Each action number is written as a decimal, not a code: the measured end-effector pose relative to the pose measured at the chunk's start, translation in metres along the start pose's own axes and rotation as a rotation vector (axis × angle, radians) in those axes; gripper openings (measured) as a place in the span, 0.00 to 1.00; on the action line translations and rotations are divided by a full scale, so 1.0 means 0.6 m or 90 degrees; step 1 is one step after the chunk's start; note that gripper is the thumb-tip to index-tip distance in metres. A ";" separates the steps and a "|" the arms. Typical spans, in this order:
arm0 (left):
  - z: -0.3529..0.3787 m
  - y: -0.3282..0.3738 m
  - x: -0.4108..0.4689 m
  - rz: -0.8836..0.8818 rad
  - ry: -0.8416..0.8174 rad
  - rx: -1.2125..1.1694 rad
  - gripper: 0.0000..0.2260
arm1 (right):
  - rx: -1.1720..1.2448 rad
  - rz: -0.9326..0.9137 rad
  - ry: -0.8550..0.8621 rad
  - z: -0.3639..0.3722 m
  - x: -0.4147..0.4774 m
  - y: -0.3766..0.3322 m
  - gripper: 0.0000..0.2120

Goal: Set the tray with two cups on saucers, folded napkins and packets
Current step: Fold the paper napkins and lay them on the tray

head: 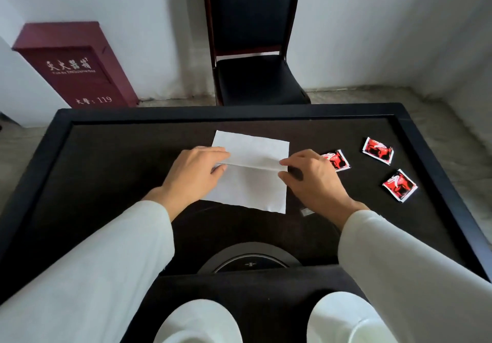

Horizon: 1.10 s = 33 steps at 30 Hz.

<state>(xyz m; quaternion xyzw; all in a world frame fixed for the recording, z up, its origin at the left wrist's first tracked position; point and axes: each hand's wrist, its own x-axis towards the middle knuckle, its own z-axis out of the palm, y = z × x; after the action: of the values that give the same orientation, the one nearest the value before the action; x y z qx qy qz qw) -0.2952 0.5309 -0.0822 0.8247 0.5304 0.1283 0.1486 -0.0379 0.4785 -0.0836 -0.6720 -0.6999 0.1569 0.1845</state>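
Note:
A white paper napkin (250, 180) lies on the dark table (119, 156), with a raised fold line across its middle. My left hand (194, 175) pinches the fold at its left end. At the right end of that fold my right hand (311, 177) pinches it too. Three red packets lie to the right: one (336, 160) just beyond my right hand, one (378, 151) farther back, one (400, 185) nearer the right rim. No cups, saucers or tray can be made out.
A round dark inset with a grey ring (250, 260) sits in the table near me. A black chair (255, 50) stands behind the far edge. A red box (74, 68) leans against the wall at the back left.

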 end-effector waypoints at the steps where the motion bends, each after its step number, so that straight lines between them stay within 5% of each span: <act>1: 0.006 -0.006 0.004 0.013 -0.002 0.012 0.10 | 0.000 -0.009 -0.003 0.007 0.005 0.002 0.14; 19: 0.032 -0.032 0.031 0.174 0.066 0.045 0.02 | -0.020 -0.174 0.047 0.032 0.032 0.026 0.05; 33: -0.044 0.026 0.020 0.113 0.019 0.060 0.07 | 0.082 -0.071 0.091 -0.027 0.009 0.002 0.05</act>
<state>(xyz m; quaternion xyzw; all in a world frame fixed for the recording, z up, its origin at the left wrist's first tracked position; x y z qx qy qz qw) -0.2868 0.5388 -0.0511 0.8726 0.4626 0.1283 0.0901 -0.0292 0.4835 -0.0696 -0.6283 -0.7095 0.1431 0.2852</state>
